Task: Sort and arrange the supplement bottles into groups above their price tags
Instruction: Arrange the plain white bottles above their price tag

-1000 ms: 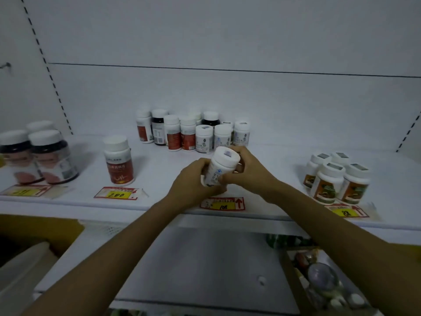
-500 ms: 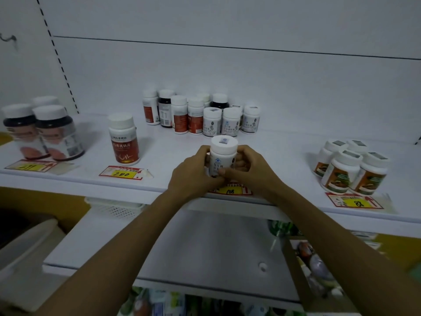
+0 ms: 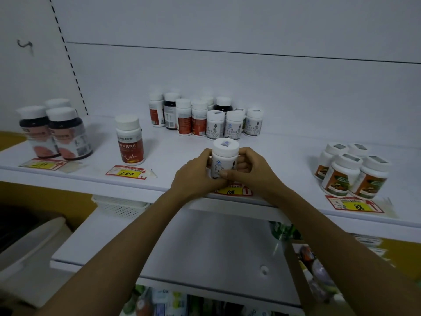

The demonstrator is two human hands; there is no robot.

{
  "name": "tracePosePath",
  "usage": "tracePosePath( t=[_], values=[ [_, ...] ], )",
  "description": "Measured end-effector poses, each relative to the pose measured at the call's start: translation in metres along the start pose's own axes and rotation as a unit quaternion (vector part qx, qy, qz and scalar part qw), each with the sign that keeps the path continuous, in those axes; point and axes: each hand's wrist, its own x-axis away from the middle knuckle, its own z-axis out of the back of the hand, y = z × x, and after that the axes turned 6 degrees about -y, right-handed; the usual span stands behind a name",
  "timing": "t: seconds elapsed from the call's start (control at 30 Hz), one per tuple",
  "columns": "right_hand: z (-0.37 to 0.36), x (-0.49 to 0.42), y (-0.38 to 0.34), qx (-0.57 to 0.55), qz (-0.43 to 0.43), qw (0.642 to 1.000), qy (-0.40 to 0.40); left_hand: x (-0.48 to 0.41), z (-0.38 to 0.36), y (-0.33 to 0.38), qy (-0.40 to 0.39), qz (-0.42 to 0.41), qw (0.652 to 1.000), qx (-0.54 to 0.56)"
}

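Note:
A white supplement bottle [image 3: 224, 159] stands upright on the white shelf [image 3: 164, 156], just behind the "108" price tag [image 3: 234, 191]. My left hand [image 3: 196, 173] grips its left side and my right hand [image 3: 252, 171] grips its right side. At the back of the shelf stands a mixed cluster of several bottles [image 3: 202, 117]. A red-labelled bottle [image 3: 129, 140] stands alone behind the "200" tag [image 3: 126, 172]. Dark bottles [image 3: 57, 133] stand at the far left behind their tag [image 3: 43, 164]. Several orange-labelled bottles [image 3: 350, 172] stand behind the "88" tag [image 3: 354, 204].
A lower white shelf [image 3: 193, 247] juts out under my arms. A white perforated basket [image 3: 120, 206] sits under the upper shelf at the left. Loose goods [image 3: 312, 265] lie at the lower right. A white bin [image 3: 29, 245] is at the lower left.
Both hands have brought the tilted white bottle upright and set it down on the shelf behind the "108" tag. The camera has tilted down a little.

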Motion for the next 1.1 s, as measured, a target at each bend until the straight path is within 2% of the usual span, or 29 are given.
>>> tracePosePath(
  t=[0.13, 0.27, 0.33, 0.43, 0.57, 0.73, 0.97, 1.1],
  values=[
    [0.000, 0.006, -0.009, -0.050, -0.009, 0.999, 0.015, 0.005, 0.009, 0.000, -0.024, -0.019, 0.996, 0.081],
    [0.006, 0.003, -0.014, -0.109, -0.038, 0.991, 0.075, 0.006, 0.023, 0.000, -0.040, 0.001, 0.981, 0.192],
    [0.011, -0.005, -0.015, -0.111, -0.061, 0.988, 0.087, 0.003, 0.029, 0.000, -0.027, 0.009, 0.969, 0.247],
    [0.019, -0.024, -0.021, -0.075, -0.048, 0.992, 0.090, -0.011, 0.036, 0.000, 0.000, 0.005, 0.959, 0.283],
    [0.029, -0.062, -0.025, -0.040, -0.052, 0.989, 0.136, -0.042, 0.039, -0.006, 0.014, 0.005, 0.956, 0.292],
    [0.037, -0.110, -0.004, 0.031, -0.086, 0.983, 0.159, -0.084, 0.031, -0.012, -0.008, 0.007, 0.955, 0.296],
    [0.029, -0.137, 0.028, 0.084, -0.048, 0.973, 0.211, -0.127, 0.007, -0.017, -0.053, -0.043, 0.967, 0.247],
    [0.028, -0.143, 0.040, 0.111, -0.046, 0.970, 0.211, -0.128, -0.001, -0.023, -0.052, -0.069, 0.969, 0.232]
  ],
)
